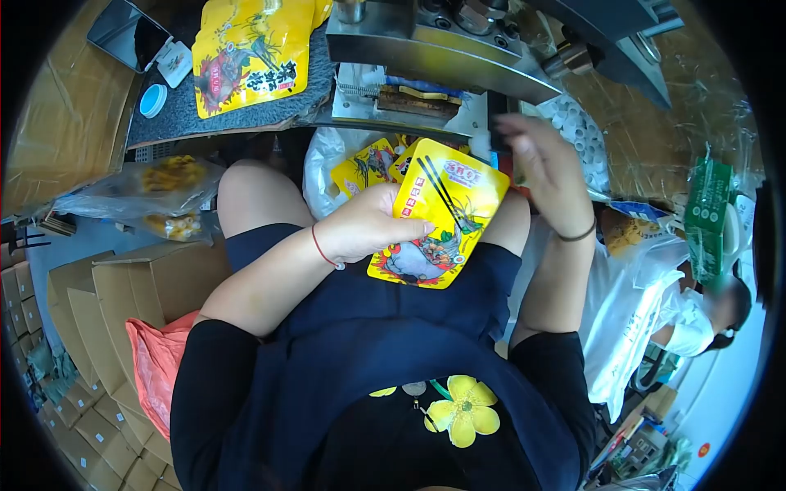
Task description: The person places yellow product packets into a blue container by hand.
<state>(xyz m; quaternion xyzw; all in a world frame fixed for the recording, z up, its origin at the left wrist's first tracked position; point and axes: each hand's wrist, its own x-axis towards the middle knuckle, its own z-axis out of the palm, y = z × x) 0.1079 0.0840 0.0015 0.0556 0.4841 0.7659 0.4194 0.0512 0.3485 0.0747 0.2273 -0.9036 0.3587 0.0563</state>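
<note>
My left hand (364, 222) is closed on a yellow printed food pouch (446, 200), its thumb across the front. The pouch is tilted above my lap and shows chopsticks and a dish. My right hand (553, 168) is raised to the right of the pouch, apart from it, beside a small white piece (481, 144) at the machine's edge. Its fingers are smeared by motion, and I cannot see anything held in them. Behind the pouch, more yellow pouches (364, 169) lie in a white plastic bag (321, 168) between my knees.
A metal press-like machine (434, 49) stands ahead. Yellow pouches (254, 69) are stacked on the dark mat (164, 123) at left, near a blue lid (153, 101). Many small white rings (580, 135) lie at right. Cardboard boxes (155, 286) stand left; another person (696, 319) is far right.
</note>
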